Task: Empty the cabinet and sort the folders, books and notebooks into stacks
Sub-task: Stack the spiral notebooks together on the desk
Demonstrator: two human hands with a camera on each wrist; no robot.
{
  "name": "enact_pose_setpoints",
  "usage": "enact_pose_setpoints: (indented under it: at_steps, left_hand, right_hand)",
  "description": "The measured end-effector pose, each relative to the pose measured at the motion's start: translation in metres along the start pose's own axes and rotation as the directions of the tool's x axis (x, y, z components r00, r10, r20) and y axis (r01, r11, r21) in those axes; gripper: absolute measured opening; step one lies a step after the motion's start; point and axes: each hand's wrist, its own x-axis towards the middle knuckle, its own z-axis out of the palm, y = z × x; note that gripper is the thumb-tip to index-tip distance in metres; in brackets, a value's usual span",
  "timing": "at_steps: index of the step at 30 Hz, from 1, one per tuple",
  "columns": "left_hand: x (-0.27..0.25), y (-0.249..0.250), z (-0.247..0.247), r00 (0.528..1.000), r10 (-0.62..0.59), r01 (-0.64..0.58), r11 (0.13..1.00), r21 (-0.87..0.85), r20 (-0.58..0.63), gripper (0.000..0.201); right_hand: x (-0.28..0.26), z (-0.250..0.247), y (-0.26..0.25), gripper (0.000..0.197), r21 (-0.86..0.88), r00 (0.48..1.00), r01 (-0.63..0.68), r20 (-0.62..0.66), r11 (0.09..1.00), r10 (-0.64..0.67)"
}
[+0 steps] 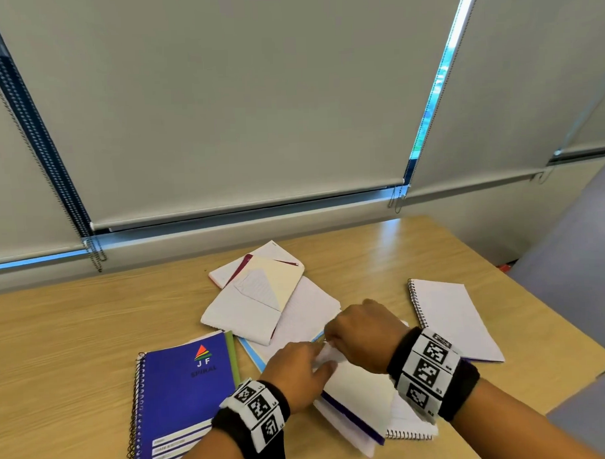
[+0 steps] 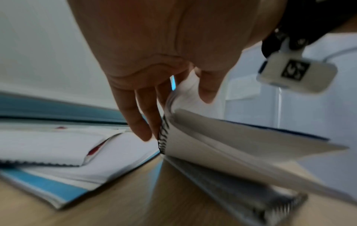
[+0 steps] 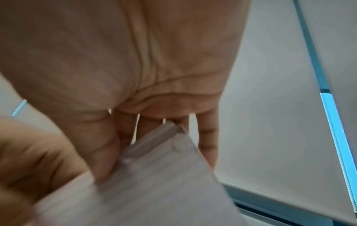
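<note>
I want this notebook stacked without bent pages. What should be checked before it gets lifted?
1. Left hand holds the open notebook at its spiral edge: ok.
2. Right hand pinches the loose pages: ok.
3. Notebook closed flat: not ok, pages fanned.
4. Free of the notebook underneath: not ok, still overlapping.
5. Blue notebook lies closed, ready as a stack base: ok.

Wooden table (image 1: pixel 92 326) below 3 lowered grey blinds (image 1: pixel 221 94); daylight in the gaps (image 1: pixel 436 84); bead chains (image 1: pixel 96 253) hanging at the sill.
</note>
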Motion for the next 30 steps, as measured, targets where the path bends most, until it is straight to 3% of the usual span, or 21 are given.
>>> enact_pose_setpoints:
  at_steps: [2,4,6,8,10,12,13,15,19,22,24,27,29,30]
  left_hand:
    - [0.003,-0.004,-0.002,0.996,-0.092,0.089,0.985,-0.150,-0.011,0.028]
    - [0.005,-0.012,-0.003,0.980,-0.198,0.179,0.926,-0.331,-0.024,0.029]
    - [0.004,-0.024,-0.002,0.948,-0.319,0.274,0.806,-0.524,0.006,0.027]
    - [-0.001,-0.032,-0.002,0.897,-0.437,0.352,0.621,-0.700,0.063,0.026]
    - [-0.005,-0.036,-0.002,0.829,-0.537,0.383,0.342,-0.858,0.156,0.021]
    - [-0.009,-0.035,-0.004,0.784,-0.570,0.339,0.057,-0.939,0.248,0.021]
    - [-0.011,-0.035,-0.005,0.773,-0.575,0.303,-0.037,-0.952,0.268,0.020]
    - [-0.015,-0.039,-0.004,0.755,-0.589,0.255,-0.142,-0.957,0.288,0.021]
    - [-0.019,-0.045,0.004,0.705,-0.650,0.245,-0.152,-0.957,0.284,0.032]
    - [-0.018,-0.043,0.009,0.682,-0.702,0.240,-0.052,-0.969,0.206,0.054]
    - [-0.018,-0.042,0.011,0.705,-0.698,0.228,0.054,-0.972,0.127,0.083]
    - [-0.018,-0.046,0.017,0.744,-0.669,0.186,0.197,-0.963,0.006,0.117]
    - [-0.018,-0.052,0.021,0.761,-0.646,0.197,0.302,-0.933,-0.048,0.119]
    - [-0.017,-0.054,0.022,0.784,-0.618,0.214,0.351,-0.912,-0.054,0.111]
  right_hand:
    - [0.004,0.005,-0.004,0.017,-0.047,0.987,-0.001,-0.161,0.999,-0.007]
    - [0.005,0.010,-0.004,0.028,0.103,0.944,-0.094,-0.307,0.990,0.122]
    - [0.004,0.012,-0.001,0.048,0.277,0.916,-0.171,-0.308,0.946,0.256]
    - [0.000,0.019,0.006,0.056,0.374,0.917,-0.252,-0.203,0.893,0.344]
    - [-0.005,0.028,0.010,0.059,0.400,0.925,-0.281,-0.130,0.872,0.358]
    - [-0.012,0.037,0.011,0.061,0.447,0.924,-0.325,-0.038,0.833,0.381]
    - [-0.015,0.043,0.010,0.062,0.459,0.919,-0.359,0.021,0.812,0.394]
    - [-0.025,0.056,0.011,0.065,0.481,0.885,-0.454,0.144,0.750,0.444]
    - [-0.045,0.082,0.016,0.079,0.598,0.749,-0.624,0.275,0.503,0.603]
    - [-0.058,0.101,0.020,0.088,0.636,0.655,-0.705,0.413,0.314,0.633]
    - [-0.061,0.115,0.024,0.089,0.688,0.625,-0.702,0.472,0.183,0.621]
    - [-0.064,0.123,0.022,0.086,0.780,0.596,-0.620,0.536,-0.082,0.598]
    - [-0.066,0.123,0.020,0.083,0.805,0.600,-0.578,0.532,-0.137,0.598]
    - [-0.068,0.122,0.019,0.083,0.817,0.604,-0.553,0.527,-0.162,0.598]
